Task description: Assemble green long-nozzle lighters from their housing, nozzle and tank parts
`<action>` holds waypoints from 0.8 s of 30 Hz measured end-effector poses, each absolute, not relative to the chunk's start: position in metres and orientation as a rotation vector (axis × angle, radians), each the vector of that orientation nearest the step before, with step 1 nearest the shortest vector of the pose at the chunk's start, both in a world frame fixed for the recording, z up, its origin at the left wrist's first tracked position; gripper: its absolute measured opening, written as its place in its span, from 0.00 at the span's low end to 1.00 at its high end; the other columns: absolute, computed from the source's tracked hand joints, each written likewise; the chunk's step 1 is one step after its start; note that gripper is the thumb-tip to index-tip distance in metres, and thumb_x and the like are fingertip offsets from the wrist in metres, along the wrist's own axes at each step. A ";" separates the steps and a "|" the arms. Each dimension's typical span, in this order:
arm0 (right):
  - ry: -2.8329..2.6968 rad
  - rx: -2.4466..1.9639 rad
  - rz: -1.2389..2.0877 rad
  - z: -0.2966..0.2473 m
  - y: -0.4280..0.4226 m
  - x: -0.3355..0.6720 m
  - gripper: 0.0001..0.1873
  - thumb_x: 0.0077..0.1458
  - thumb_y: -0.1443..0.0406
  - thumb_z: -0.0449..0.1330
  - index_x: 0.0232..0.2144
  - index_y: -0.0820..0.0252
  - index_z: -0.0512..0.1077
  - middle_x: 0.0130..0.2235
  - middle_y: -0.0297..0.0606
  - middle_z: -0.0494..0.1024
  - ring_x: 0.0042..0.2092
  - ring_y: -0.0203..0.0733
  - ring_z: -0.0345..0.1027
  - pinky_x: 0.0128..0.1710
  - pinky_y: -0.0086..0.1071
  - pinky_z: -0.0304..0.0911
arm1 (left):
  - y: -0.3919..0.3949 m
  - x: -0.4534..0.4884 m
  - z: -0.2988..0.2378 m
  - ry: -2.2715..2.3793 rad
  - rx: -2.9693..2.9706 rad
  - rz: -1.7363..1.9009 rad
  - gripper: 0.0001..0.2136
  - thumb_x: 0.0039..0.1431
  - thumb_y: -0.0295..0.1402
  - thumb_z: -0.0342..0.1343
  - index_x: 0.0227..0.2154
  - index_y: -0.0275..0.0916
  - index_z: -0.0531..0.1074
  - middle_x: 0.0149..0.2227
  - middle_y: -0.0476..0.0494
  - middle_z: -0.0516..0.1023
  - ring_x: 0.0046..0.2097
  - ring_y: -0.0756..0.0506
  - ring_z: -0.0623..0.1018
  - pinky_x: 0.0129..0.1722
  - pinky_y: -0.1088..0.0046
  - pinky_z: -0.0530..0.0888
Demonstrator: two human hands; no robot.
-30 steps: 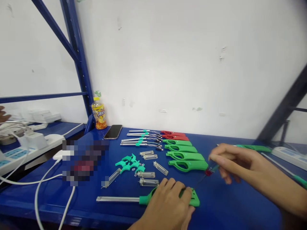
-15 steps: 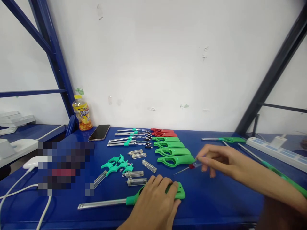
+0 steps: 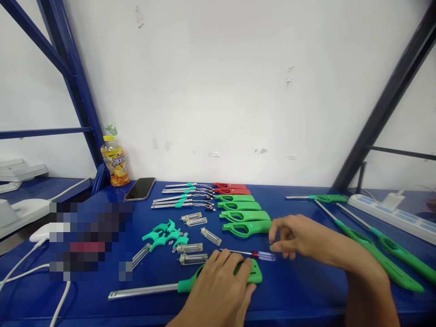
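Note:
My left hand (image 3: 223, 284) is closed over the handle of a green long-nosed gas lighter (image 3: 255, 271), which lies on the table with its metal tube (image 3: 145, 291) pointing left. Fingers cover the middle of the handle. Just behind it lies a screwdriver (image 3: 267, 256) with a clear handle, red collar and thin shaft. My right hand (image 3: 289, 238) hovers by the screwdriver's handle end, fingers curled but apart, with nothing visible in them. Close by on the left are several clear fuel tanks (image 3: 193, 259) and a pile of teal triggers (image 3: 166, 234).
Green handle shells (image 3: 245, 215) and red ones (image 3: 231, 191) line up behind, beside metal tubes with wires (image 3: 170, 200). More green lighters (image 3: 381, 259) and a power strip (image 3: 391, 218) lie right. A phone (image 3: 139, 188) and bottle (image 3: 117, 163) stand back left.
My right hand has put the screwdriver down on the table behind the lighter, let go of it and drawn slightly back. My left hand stays on the lighter.

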State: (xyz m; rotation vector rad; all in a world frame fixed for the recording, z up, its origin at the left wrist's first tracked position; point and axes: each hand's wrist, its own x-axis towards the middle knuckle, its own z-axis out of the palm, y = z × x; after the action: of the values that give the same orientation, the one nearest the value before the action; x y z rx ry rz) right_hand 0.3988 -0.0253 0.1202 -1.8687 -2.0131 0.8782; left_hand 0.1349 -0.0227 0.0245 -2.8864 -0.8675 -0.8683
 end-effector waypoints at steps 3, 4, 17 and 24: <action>-2.029 -1.866 0.864 0.122 -0.028 0.399 0.11 0.59 0.57 0.67 0.38 0.58 0.77 0.29 0.37 0.86 0.32 0.47 0.81 0.30 0.31 0.69 | -0.023 0.135 0.026 -0.872 -2.887 -0.868 0.14 0.69 0.33 0.65 0.55 0.43 0.76 0.50 0.47 0.85 0.49 0.38 0.84 0.55 0.54 0.80; -2.035 -1.859 0.866 0.123 -0.029 0.399 0.11 0.60 0.56 0.67 0.38 0.58 0.77 0.29 0.37 0.87 0.32 0.47 0.81 0.31 0.31 0.69 | -0.023 0.135 0.026 -0.874 -2.886 -0.868 0.14 0.69 0.33 0.65 0.55 0.43 0.75 0.50 0.47 0.85 0.49 0.38 0.84 0.55 0.54 0.80; -2.091 -1.780 0.814 0.126 -0.037 0.397 0.18 0.69 0.48 0.61 0.39 0.55 0.77 0.34 0.36 0.87 0.37 0.47 0.82 0.38 0.33 0.71 | -0.022 0.136 0.021 -0.798 -2.836 -0.899 0.14 0.68 0.30 0.65 0.54 0.43 0.75 0.48 0.48 0.84 0.46 0.40 0.83 0.51 0.58 0.81; -2.088 -1.758 0.811 0.131 -0.041 0.393 0.18 0.70 0.48 0.61 0.39 0.54 0.78 0.33 0.34 0.86 0.37 0.46 0.81 0.38 0.33 0.70 | -0.020 0.137 0.014 -0.688 -2.745 -0.924 0.15 0.69 0.33 0.66 0.55 0.40 0.74 0.47 0.47 0.84 0.46 0.41 0.84 0.50 0.61 0.81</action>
State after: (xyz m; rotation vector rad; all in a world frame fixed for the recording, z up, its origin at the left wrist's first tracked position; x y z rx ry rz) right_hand 0.3934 -0.0413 0.1306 -1.7579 -2.0883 0.8110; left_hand 0.1366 -0.0197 0.0138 -2.7449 -0.6883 -0.9238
